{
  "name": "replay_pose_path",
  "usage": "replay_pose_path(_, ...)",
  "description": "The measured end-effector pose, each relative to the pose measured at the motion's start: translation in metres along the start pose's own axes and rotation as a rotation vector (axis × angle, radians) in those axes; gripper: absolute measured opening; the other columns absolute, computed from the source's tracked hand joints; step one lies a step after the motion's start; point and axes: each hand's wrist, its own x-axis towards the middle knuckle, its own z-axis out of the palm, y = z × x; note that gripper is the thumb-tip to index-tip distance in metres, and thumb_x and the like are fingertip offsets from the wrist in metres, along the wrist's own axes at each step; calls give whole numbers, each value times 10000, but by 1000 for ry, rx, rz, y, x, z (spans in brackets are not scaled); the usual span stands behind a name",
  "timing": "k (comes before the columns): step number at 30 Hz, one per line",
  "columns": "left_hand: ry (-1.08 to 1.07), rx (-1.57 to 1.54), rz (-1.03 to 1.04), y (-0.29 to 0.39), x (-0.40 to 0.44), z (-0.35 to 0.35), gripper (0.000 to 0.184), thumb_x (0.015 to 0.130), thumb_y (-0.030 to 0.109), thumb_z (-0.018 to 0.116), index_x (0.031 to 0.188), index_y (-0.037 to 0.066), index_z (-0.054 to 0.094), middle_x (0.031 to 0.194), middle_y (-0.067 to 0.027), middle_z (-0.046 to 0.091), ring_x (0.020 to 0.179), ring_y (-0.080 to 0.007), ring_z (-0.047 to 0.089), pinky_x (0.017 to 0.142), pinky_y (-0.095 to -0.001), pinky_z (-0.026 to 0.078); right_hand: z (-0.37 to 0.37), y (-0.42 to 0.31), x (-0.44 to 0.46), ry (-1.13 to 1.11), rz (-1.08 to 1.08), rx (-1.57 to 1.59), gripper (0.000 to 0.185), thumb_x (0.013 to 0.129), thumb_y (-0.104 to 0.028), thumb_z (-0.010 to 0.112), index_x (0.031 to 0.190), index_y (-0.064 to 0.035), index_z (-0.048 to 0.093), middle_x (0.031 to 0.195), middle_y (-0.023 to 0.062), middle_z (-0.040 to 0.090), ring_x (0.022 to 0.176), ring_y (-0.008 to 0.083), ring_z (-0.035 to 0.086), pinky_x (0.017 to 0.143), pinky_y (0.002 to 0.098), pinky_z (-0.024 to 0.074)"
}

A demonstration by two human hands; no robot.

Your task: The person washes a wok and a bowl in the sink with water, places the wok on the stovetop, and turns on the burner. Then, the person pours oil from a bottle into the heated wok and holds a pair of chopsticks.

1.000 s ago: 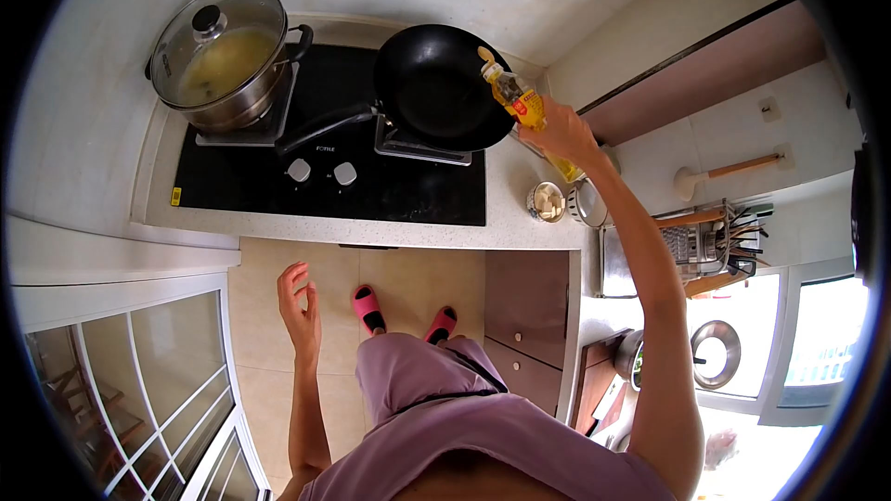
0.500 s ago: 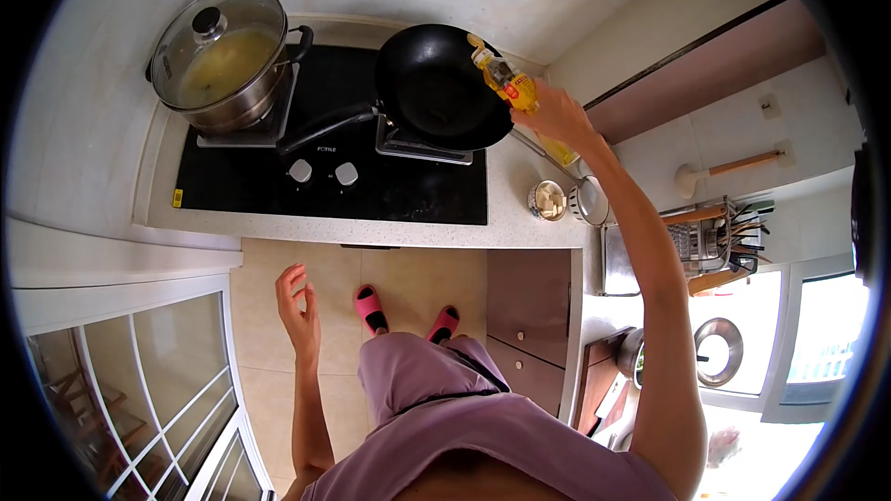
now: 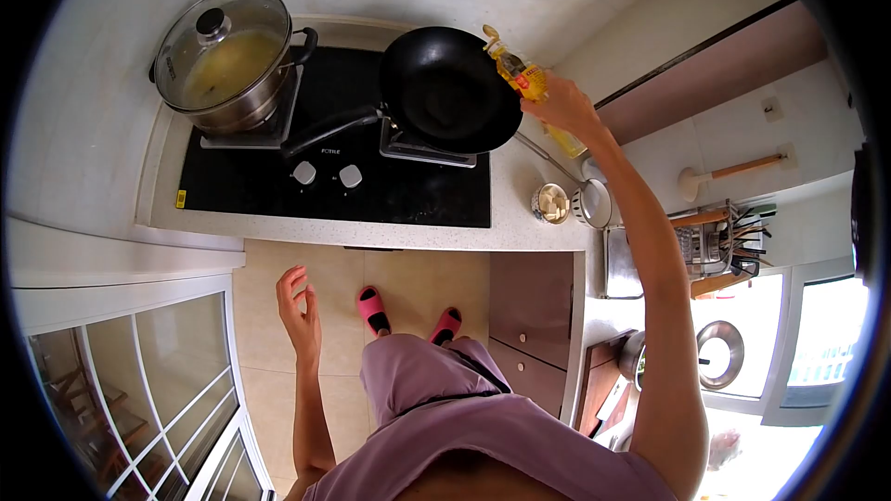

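My right hand point(image 3: 568, 109) is wrapped round a yellow-labelled oil bottle point(image 3: 531, 82), tilted with its neck and open cap at the right rim of a black wok point(image 3: 444, 88). A dark patch shows on the wok's bottom; whether oil is flowing is too small to tell. The wok's handle points left over the black gas stove point(image 3: 371, 206). My left hand point(image 3: 299, 308) hangs in the air below the counter edge, fingers apart and slightly curled, holding nothing.
A steel pot point(image 3: 232, 111) with a glass lid stands on the left burner. Right of the stove are a small bowl of pale pieces point(image 3: 550, 204) and a ladle point(image 3: 594, 202). A utensil rack point(image 3: 710, 246) stands farther right.
The bottle in my right hand first moved slightly left over the wok, then back right towards its rim. My left hand has barely moved.
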Motion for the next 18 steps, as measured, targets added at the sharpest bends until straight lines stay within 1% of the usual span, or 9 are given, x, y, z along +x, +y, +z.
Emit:
replay_pose_path(2,2,5,-2,0,1,1,277,890,16,497,1166,41,513,1214,-94,517,1042,-220,551,842,-320,463,-5,0,-4,0,-21,42,582,667,-475,673,989,-1,574,882,202,653,841,335,635,756,423,500)
replay_pose_path(6,-14,-11,4,-2,2,4,281,884,10,496,1163,43,514,1211,-92,516,1036,-219,551,839,-319,465,-7,6,-11,-7,16,17,587,665,-474,671,990,2,565,869,202,653,818,342,636,736,425,501)
replay_pose_path(8,-19,-15,-7,0,3,7,287,877,0,493,1160,45,515,1210,-89,514,1031,-216,551,834,-317,467,-6,11,-15,35,-2,-11,598,662,-481,677,996,0,558,840,203,653,787,345,642,710,432,503)
replay_pose_path(9,-21,-15,-5,1,4,7,287,877,0,493,1160,45,515,1210,-89,514,1031,-216,551,834,-317,467,-7,12,-18,36,1,-11,598,662,-481,677,996,0,558,840,203,653,787,345,642,710,432,503)
replay_pose_path(11,-27,-13,4,3,5,9,295,871,-8,492,1160,46,515,1211,-86,512,1029,-216,552,829,-313,469,-9,15,-23,-20,21,-15,650,674,-479,675,1135,-45,527,917,193,655,841,300,651,717,410,507)
replay_pose_path(15,-41,-12,16,5,6,11,295,870,-6,494,1160,47,515,1212,-86,512,1023,-215,555,827,-309,469,-12,14,-34,-40,63,10,628,693,-456,683,1134,-38,523,918,188,652,832,286,653,706,400,512)
replay_pose_path(17,-49,-17,26,5,7,13,292,871,-4,493,1158,48,515,1210,-87,514,1018,-213,559,824,-306,468,-20,9,-41,-110,131,251,622,717,-437,691,1145,-22,514,914,175,648,836,250,648,732,363,510)
replay_pose_path(18,-50,-15,30,5,7,13,292,871,-4,493,1158,48,515,1210,-87,514,1018,-213,559,824,-306,468,-19,8,-47,-108,133,253,622,717,-437,691,1145,-22,514,914,175,648,836,250,648,732,363,510)
